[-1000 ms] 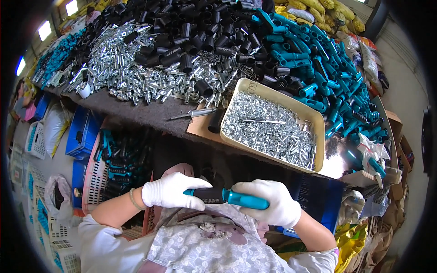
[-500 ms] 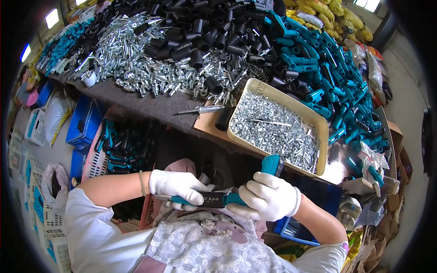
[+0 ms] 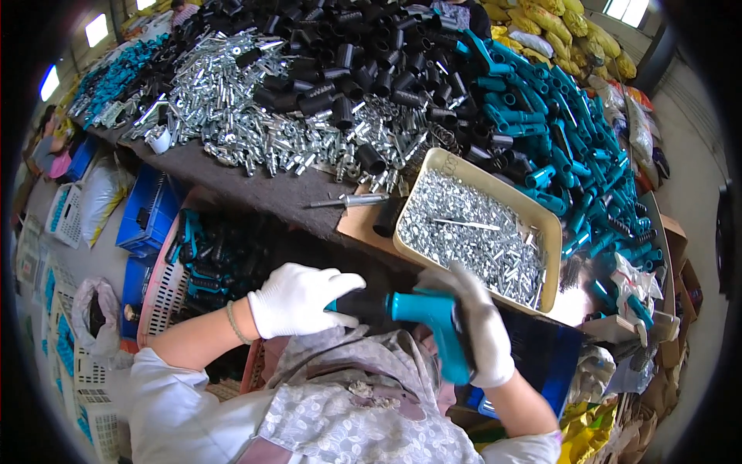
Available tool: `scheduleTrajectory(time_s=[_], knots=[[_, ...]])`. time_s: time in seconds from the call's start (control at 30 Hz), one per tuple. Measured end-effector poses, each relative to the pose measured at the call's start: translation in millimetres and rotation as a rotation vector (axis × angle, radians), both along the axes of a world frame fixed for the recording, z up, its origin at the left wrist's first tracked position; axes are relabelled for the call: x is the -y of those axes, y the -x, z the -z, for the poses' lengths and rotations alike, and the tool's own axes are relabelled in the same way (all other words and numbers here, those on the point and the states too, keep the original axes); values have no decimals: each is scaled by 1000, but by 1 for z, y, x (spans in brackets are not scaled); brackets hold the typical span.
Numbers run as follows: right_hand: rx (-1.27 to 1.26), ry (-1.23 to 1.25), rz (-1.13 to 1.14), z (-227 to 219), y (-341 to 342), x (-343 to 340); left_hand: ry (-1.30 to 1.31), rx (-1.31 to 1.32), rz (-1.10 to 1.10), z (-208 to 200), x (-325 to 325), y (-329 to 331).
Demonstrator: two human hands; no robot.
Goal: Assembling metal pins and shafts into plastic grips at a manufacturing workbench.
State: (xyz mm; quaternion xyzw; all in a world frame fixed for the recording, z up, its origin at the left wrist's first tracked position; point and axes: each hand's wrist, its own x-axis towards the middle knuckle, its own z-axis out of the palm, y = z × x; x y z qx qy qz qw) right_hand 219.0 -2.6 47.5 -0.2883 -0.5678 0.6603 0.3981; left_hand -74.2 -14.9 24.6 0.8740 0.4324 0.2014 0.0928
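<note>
A person in a patterned grey fabric apron (image 3: 348,421) is facing a crowded bench (image 3: 239,182), both hands wearing white knitted gloves. A teal and black pistol-shaped tool (image 3: 433,313) is lying between the two hands, just below the centre of the frame. The left hand (image 3: 301,300) is closing around its narrow front end, at the left. The right hand (image 3: 481,329) is resting its palm along the dark back of the downward-slanting grip; its fingers are blurring, so whether they are clamping cannot be told. The tool's teal shell is looking smooth and its barrel is showing as a dark cylinder.

At the left, a pink perforated basket (image 3: 166,290) is holding similar teal and black tools. Right of centre, a cream rectangular tray (image 3: 550,271) is holding small shiny metal parts, with a slim metal strip (image 3: 466,225) lying on top. Left of it, a thin metal rod (image 3: 355,201) is lying on the bench's dark, fuzzy covering. Beyond, silvery metal fittings (image 3: 255,135), hollow black sleeves (image 3: 344,77) and curved teal housings (image 3: 533,116) are forming heaps. Bulging yellow sacks (image 3: 553,27) are filling the upper right.
</note>
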Motion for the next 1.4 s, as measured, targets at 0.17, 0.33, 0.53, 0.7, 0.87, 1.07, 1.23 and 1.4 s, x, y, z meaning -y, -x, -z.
scheduleTrajectory(time_s=[0.17, 0.33, 0.53, 0.7, 0.87, 1.07, 1.23, 1.4], knots=[[-92, -292, 319, 38, 2, -5, 264, 28, 312, -10, 16, 3], [65, -658, 475, 33, 29, 20, 583, 218, -208, 24, 11, 16], [237, -495, 512, 27, 23, -5, 59, 231, 2, 31, 39, 2], [163, -858, 202, 4, 47, 11, 107, 407, -95, 71, 32, 3], [63, -447, 426, 9, 35, 8, -6, 364, -21, 32, 26, 11], [87, -522, 140, 10, 32, -9, 226, 179, 211, 50, 43, 5], [154, -828, 128, 13, 43, 7, 407, 713, -205, 66, 25, 2], [73, -390, 223, 22, 27, -8, 397, 101, 220, 63, 40, 6]])
